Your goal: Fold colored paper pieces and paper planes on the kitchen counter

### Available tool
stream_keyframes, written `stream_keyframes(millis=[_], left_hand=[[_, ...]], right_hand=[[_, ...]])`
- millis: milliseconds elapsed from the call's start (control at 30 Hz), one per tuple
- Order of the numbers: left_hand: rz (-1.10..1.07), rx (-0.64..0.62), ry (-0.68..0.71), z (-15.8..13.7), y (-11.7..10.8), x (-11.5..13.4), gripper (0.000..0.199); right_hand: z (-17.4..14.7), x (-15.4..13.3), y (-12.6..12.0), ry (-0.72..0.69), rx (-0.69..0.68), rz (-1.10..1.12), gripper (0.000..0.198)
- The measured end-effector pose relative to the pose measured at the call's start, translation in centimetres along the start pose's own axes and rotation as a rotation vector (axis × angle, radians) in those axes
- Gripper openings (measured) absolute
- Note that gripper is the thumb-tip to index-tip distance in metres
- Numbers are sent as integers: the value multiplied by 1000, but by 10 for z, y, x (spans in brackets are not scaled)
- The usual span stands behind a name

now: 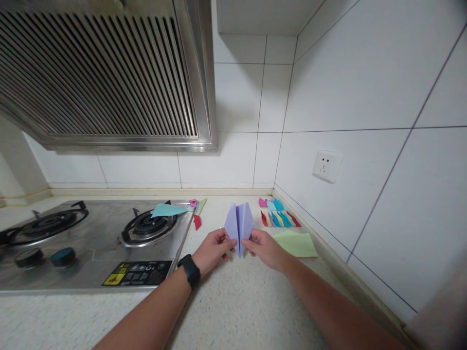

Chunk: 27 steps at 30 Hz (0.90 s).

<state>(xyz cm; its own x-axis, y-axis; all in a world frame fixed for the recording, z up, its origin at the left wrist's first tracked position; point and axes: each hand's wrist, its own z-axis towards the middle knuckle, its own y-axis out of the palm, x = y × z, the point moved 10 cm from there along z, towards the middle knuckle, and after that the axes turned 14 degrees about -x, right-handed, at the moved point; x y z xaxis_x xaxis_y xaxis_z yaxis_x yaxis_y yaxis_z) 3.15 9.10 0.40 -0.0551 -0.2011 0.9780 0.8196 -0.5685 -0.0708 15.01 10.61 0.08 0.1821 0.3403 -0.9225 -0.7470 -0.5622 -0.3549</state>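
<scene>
A purple paper plane (245, 218) is held up over the countertop, its nose pointing toward me and its two wings spread on either side of a centre crease. My left hand (216, 249), with a black watch on the wrist, pinches its left edge. On the other side, my right hand (263, 247) pinches the right edge. Both thumbs lie on top of the paper near the narrow end, and the fingers underneath are partly hidden. Just right of my right hand, a light green paper sheet (297, 244) lies on the counter.
Several small coloured folded papers (279, 218) sit in rows by the right wall. A gas stove (98, 253) is at left, with a light blue folded paper (168, 210) over its burner. Pink and red paper pieces (197, 222) lie beside it. A range hood (109, 78) hangs above.
</scene>
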Motion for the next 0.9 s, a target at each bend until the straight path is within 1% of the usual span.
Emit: stream_keyframes(millis=[133, 300, 500, 633, 800, 900], left_hand=[[0, 6, 6, -1, -1, 0, 32], [-20, 6, 6, -1, -1, 3, 29], [-41, 13, -16, -1, -1, 4, 30], [-43, 20, -24, -2, -1, 3, 30], [-112, -55, -14, 0, 10, 2, 30], [-113, -62, 9, 1, 9, 4, 31]], right_hand=[[0, 1, -1, 4, 2, -7, 32], [-1, -8, 0, -10, -12, 6, 31], [-2, -9, -2, -23, 2, 22, 28], [-2, -12, 3, -23, -18, 48, 26], [-2, -18, 5, -32, -15, 19, 24], [-1, -13, 2, -28, -5, 4, 25]])
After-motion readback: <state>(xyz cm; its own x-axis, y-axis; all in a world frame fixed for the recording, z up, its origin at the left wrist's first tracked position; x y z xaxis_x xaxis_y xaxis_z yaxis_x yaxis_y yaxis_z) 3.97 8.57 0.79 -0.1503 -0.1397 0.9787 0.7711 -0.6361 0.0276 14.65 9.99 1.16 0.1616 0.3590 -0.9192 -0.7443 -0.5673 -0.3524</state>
